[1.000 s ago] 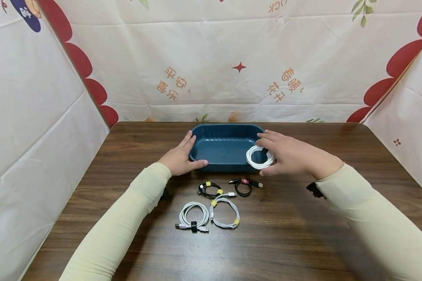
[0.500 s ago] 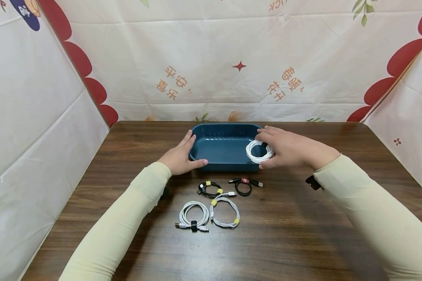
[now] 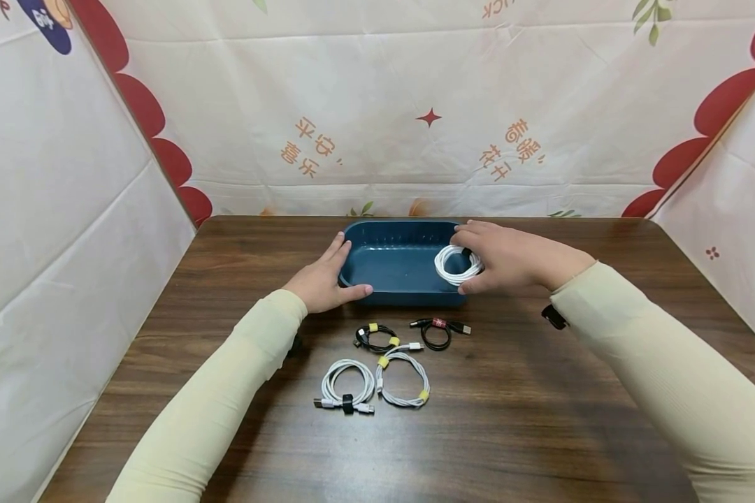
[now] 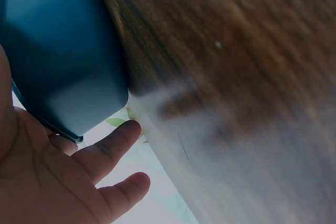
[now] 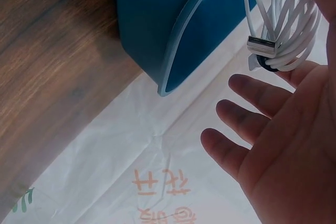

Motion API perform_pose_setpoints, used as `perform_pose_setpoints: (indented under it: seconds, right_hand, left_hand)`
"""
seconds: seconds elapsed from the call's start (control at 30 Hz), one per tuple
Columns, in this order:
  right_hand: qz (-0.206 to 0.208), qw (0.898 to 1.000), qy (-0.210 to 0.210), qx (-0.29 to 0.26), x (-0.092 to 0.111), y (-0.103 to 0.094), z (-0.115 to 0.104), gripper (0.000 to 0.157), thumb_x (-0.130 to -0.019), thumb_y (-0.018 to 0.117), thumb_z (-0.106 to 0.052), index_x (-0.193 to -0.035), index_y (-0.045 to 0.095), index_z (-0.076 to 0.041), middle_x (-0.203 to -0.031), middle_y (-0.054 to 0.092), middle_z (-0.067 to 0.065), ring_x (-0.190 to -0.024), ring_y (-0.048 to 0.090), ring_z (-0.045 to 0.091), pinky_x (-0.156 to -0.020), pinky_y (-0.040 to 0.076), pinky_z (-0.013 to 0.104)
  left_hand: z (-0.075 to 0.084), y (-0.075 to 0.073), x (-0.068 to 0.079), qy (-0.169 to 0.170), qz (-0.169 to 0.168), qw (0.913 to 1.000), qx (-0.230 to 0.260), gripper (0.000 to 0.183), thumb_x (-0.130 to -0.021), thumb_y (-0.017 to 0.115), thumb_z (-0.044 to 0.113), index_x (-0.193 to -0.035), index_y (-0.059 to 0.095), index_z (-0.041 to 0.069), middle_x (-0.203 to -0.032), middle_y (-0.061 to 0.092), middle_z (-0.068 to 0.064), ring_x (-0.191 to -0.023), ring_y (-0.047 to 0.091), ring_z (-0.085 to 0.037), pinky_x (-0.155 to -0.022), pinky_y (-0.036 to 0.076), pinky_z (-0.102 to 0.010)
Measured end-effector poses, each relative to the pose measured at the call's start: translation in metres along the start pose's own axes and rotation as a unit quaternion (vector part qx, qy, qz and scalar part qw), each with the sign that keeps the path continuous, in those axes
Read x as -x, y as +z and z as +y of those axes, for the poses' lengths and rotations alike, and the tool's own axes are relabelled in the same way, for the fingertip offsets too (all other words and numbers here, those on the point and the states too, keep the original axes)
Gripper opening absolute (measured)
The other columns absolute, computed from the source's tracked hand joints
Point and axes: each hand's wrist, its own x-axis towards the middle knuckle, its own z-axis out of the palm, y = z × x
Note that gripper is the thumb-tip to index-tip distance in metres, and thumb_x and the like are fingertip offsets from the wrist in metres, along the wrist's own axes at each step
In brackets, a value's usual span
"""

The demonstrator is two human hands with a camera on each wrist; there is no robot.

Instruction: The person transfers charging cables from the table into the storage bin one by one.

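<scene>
In the head view my right hand (image 3: pixel 509 255) pinches a coiled white USB cable (image 3: pixel 443 271) between thumb and fingers, over the right end of a dark blue plastic bin (image 3: pixel 409 299). The right wrist view shows the cable's metal USB plug (image 5: pixel 261 46) and a black strap around the coil; the other fingers are extended. My left hand (image 3: pixel 321 279) rests against the bin's left end, fingers spread along its side and thumb at the front rim. In the left wrist view two fingertips (image 4: pixel 128 129) reach out past the bin's wall (image 4: pixel 79 66).
Before the bin lie a coiled black cable with yellow ties (image 3: pixel 376 349), a black cable with a red tie (image 3: pixel 437 346), a white cable with a black strap (image 3: pixel 348 404) and a pale cable with yellow ties (image 3: pixel 409 403). A printed cloth (image 3: pixel 377 154) hangs behind the table.
My right hand has moved the white cable a little left and farther back, over the bin's right end. My left hand and the cables on the table have stayed put.
</scene>
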Motion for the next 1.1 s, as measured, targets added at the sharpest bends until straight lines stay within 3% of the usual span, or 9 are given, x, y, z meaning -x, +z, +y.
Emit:
perform_pose_setpoints:
  seconds: [0.4,0.8,1.1]
  right_hand:
    - [-0.015,1.000,-0.009,0.012,-0.012,-0.004,0.002,0.065,-0.080,0.081,-0.042,-0.127,0.057,-0.005,-0.120,0.056,0.010,-0.105,0.051,0.023,-0.087,0.044,0.041]
    - [-0.059,0.998,-0.001,0.004,-0.025,-0.004,-0.001,0.065,-0.080,0.080,-0.040,-0.128,0.057,-0.003,-0.121,0.057,0.011,-0.105,0.051,0.025,-0.087,0.045,0.043]
    - [-0.103,0.994,0.020,0.012,-0.037,0.003,-0.002,0.068,-0.082,0.077,-0.042,-0.134,0.055,-0.004,-0.131,0.055,0.013,-0.106,0.052,0.025,-0.086,0.046,0.042]
  left_hand:
    - [0.001,-0.001,0.001,0.004,-0.004,1.0000,0.002,0.104,-0.088,0.053,0.073,-0.161,0.009,0.012,-0.166,-0.008,-0.002,-0.143,0.033,-0.032,-0.112,0.033,-0.048]
    - [0.001,0.000,0.000,0.008,-0.001,1.0000,0.004,0.106,-0.088,0.054,0.072,-0.161,0.008,0.012,-0.167,-0.007,-0.004,-0.144,0.031,-0.031,-0.112,0.033,-0.047]
    - [0.001,-0.001,0.000,0.000,-0.003,1.0000,0.006,0.106,-0.088,0.055,0.072,-0.161,0.008,0.013,-0.166,-0.009,0.000,-0.144,0.032,-0.031,-0.112,0.033,-0.047]
